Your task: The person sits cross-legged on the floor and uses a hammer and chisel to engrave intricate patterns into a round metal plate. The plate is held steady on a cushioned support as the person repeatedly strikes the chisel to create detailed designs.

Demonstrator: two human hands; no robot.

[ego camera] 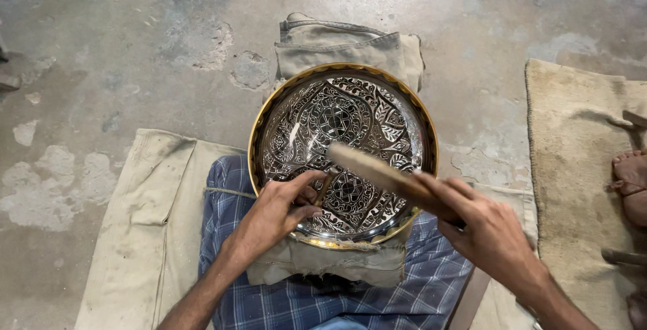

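Hands (276, 212) over tray rim (257, 128)

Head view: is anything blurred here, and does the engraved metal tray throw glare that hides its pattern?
Head view: the wooden mallet in the right hand is smeared by motion blur; the left hand, holding a thin chisel, is sharp. The round engraved brass-rimmed tray shows bright reflections, yet its pattern stays readable. Light is soft and even on the concrete floor.
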